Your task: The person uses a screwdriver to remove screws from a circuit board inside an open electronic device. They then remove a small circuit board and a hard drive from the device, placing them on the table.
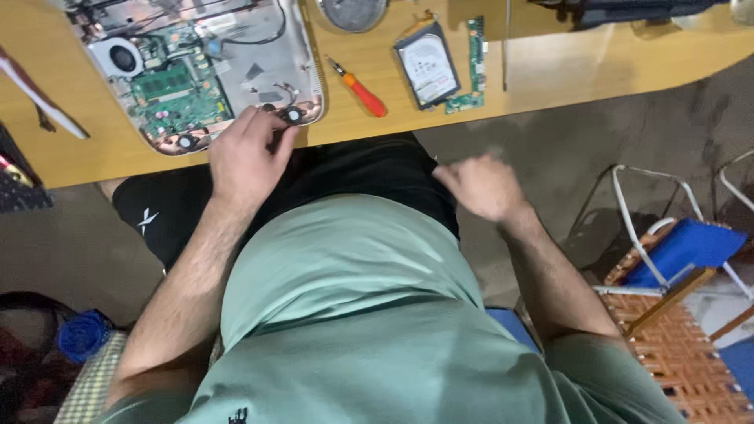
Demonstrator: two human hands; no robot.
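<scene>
An opened laptop base (pixel 259 71) lies on the wooden desk (pixel 550 74), with its green circuit board (pixel 177 98) and round fan (pixel 122 56) exposed. My left hand (pixel 247 153) rests at the laptop's near corner, fingertips touching a small round part (pixel 293 115) at the desk edge. My right hand (pixel 481 186) hovers blurred below the desk edge over my lap, fingers loosely curled, with nothing visible in it. An orange-handled screwdriver (pixel 360 90) lies on the desk between my hands.
A silver hard drive (pixel 427 64) and a narrow green board strip (pixel 474 59) lie right of the screwdriver. A round metal object (pixel 353 12) sits at the top. A woven chair with a blue cushion (pixel 691 243) stands at the right. A blue item (pixel 82 334) lies lower left.
</scene>
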